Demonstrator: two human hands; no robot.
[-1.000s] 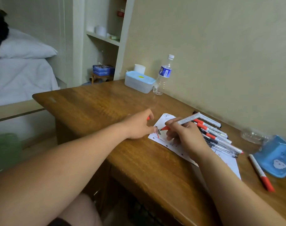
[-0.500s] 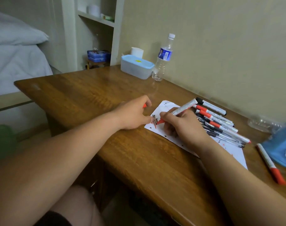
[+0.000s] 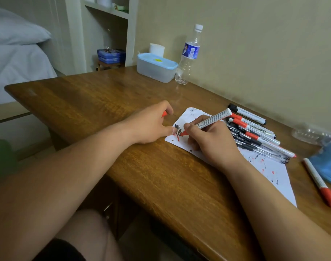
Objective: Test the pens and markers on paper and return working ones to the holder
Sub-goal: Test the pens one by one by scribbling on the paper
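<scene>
Wooden desk (image 3: 89,95) against a beige wall: lidded plastic box (image 3: 156,67) and water bottle (image 3: 189,55) at 12 o'clock; a bed at 10 o'clock. Paper (image 3: 270,166), scribbled red and black, at 3 o'clock, with a pile of pens and markers (image 3: 255,136) on its far edge; loose red marker (image 3: 320,182) and blue holder (image 3: 328,166) beyond. Right hand (image 3: 211,140) closed around a red marker (image 3: 208,121), tip on paper; left hand (image 3: 151,125) curled round a red cap (image 3: 164,113), fingertip pinning the sheet.
</scene>
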